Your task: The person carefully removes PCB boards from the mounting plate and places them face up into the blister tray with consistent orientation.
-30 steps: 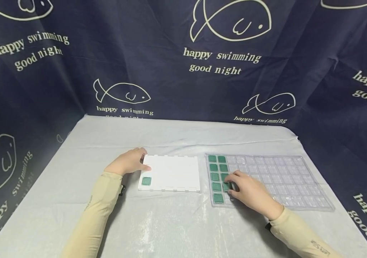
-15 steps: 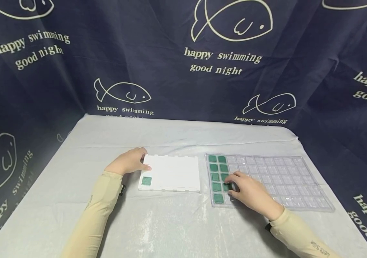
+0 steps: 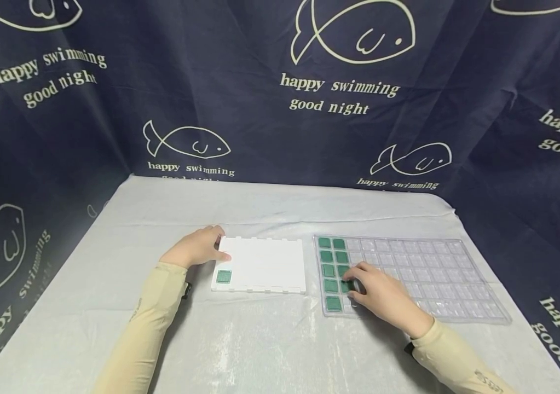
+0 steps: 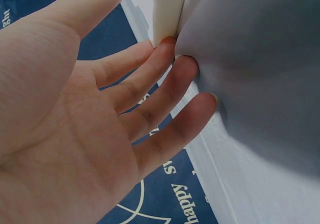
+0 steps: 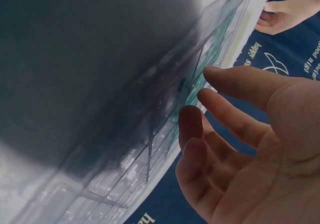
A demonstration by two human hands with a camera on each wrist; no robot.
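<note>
My left hand [image 3: 198, 246] grips the left edge of a flat white board [image 3: 267, 262], thumb on top and fingertips against the edge. A green square chip [image 3: 224, 277] with a gridded face lies in the board's near left corner. On the right, a clear compartment tray [image 3: 408, 254] has two columns of green square chips at its left end. My right hand [image 3: 383, 293] reaches into the second column and pinches a green square chip [image 3: 345, 286], finger and thumb at opposite edges. It still sits in its compartment and is partly hidden by the fingers.
The board and tray lie side by side on a table under a pale cloth [image 3: 260, 345], a narrow gap between them. A dark blue curtain [image 3: 255, 71] with fish prints hangs behind and at both sides.
Both hands, the board and the tray keep practically the same places. Only slight movement of the right fingertips at the chip shows.
</note>
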